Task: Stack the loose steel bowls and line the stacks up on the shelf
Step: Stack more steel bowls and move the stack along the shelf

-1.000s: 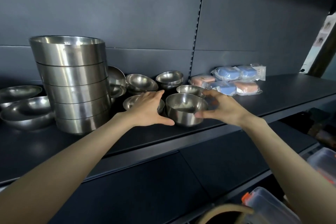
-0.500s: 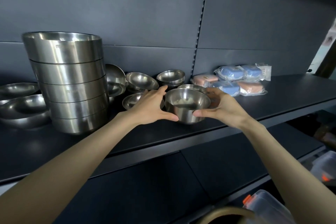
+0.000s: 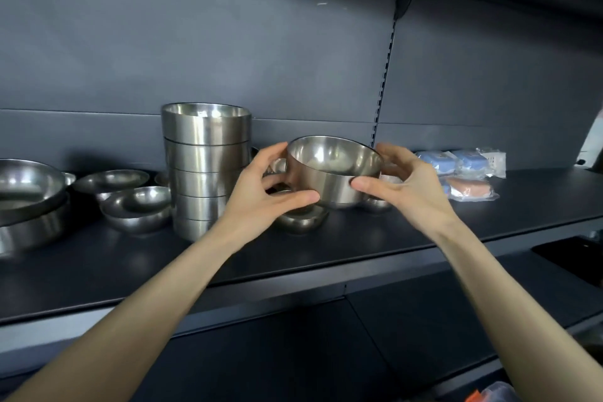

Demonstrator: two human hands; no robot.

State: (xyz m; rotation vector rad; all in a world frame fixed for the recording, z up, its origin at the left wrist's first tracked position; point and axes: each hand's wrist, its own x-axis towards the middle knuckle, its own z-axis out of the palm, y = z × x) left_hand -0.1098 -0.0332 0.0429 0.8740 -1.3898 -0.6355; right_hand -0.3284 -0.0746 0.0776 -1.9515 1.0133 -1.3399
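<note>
While the left hand [image 3: 261,192] and the right hand [image 3: 408,186] grip it from both sides with curled fingers and thumbs, the steel bowl [image 3: 332,173] is in the air, slightly tilted, just right of the tall stack of bowls [image 3: 205,166], level with its upper half.

Looks like a shop, most likely a housewares aisle. Shows in the dark metal display shelf [image 3: 359,248] backed by flat dark panels [image 3: 228,42], with a slotted upright [image 3: 385,75] running up between them, as on store racking. Carries goods in multiples: a tall stack of steel bowls [image 3: 205,170] in the middle, loose bowls [image 3: 137,206] of several sizes to the left, plastic-wrapped packets [image 3: 463,170] at the far right. Continues below with a lower shelf [image 3: 456,336].
</note>
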